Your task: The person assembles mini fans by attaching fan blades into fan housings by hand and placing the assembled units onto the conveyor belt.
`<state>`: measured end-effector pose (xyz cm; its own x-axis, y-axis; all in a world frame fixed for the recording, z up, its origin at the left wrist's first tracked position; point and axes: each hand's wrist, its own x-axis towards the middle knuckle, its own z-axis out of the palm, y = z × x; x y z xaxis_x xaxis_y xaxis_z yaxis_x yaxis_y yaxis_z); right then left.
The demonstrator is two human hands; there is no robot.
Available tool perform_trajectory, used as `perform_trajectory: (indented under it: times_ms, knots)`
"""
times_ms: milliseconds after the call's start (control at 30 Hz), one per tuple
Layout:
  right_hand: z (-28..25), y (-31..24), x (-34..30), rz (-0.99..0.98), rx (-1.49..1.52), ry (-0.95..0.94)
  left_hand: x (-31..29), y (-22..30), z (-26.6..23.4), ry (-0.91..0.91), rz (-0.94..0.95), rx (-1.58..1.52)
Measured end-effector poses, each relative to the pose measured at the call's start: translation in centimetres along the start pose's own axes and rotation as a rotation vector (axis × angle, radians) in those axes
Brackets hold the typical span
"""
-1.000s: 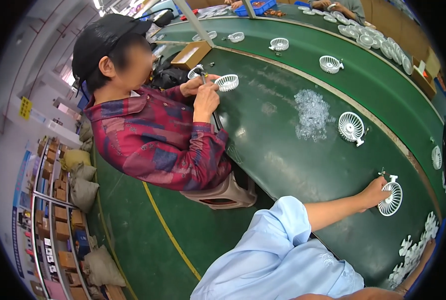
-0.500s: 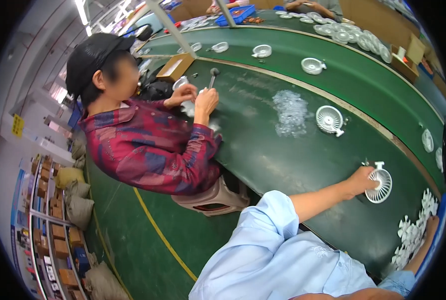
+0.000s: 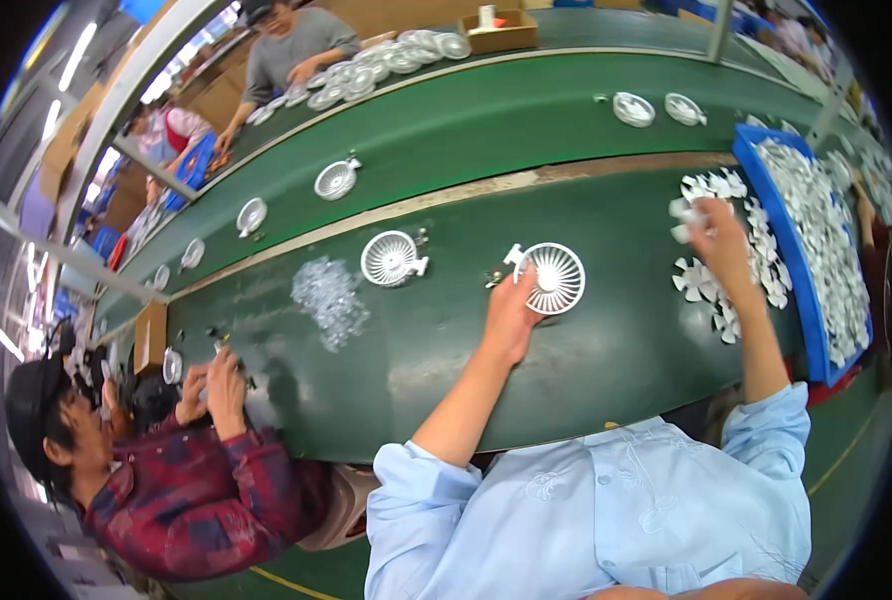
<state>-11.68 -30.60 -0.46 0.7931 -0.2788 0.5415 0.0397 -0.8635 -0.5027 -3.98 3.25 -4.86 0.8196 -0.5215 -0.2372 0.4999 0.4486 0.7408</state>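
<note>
My left hand (image 3: 509, 318) grips a white round fan housing (image 3: 563, 278) with radial slots, held over the green table, its short neck and some small dark parts toward the left. Out to the right, my right hand (image 3: 723, 245) has its fingers closed on a white fan blade (image 3: 682, 215), slightly blurred, above a loose pile of white fan blades (image 3: 766, 262). Another slotted fan housing (image 3: 390, 258) lies to the left of the held one, next to a heap of small clear plastic pieces (image 3: 328, 300).
A blue tray (image 3: 818, 345) full of white blades stands at the right. Beyond the wooden edge runs a green conveyor belt (image 3: 446, 130) with several fan housings. A co-worker in a plaid shirt (image 3: 191, 500) sits at left; others work across the belt near piled white round parts (image 3: 391, 65).
My view has swung to the right, bringing the blue tray into sight. My right hand, at the pile's edge before, now has a fan blade. My left hand still holds the housing.
</note>
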Motion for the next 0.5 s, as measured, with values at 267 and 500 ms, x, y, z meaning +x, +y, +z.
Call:
perform_trajectory:
  times_ms: [267,500]
  knots:
    - [7.2,-15.6,-3.4,-0.359,0.157,-0.305,0.5,-0.5,0.7,-0.048,0.0,0.014]
    - [10.4,-15.8,-2.8,-0.387,0.187,-0.271,0.0,-1.2,0.5,0.043,0.081,0.081]
